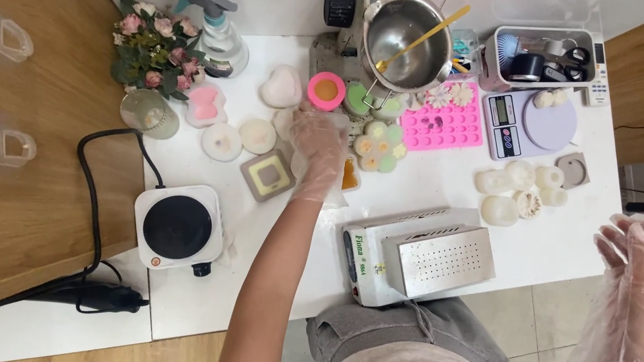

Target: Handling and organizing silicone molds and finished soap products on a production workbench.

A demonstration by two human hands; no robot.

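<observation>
My left hand [316,150], in a clear plastic glove, reaches over the white table [550,249] and rests with fingers spread on a clear bag or mould near a small orange piece [349,177]. A pink round mould [326,90] and a white heart-shaped soap [281,87] lie just beyond it. A square grey-and-cream soap [267,174] sits to its left. My right hand [637,279], also in a loose clear glove, hangs open in the air off the table's right edge, holding nothing.
A steel pot with a yellow spatula [407,42] stands at the back, beside a pink silicone mould [443,125], a scale [528,122] and a tool tray [543,57]. White soaps [518,192], a metal box machine [417,255], a hotplate [177,227], a spray bottle [213,30] and flowers [151,49] surround them.
</observation>
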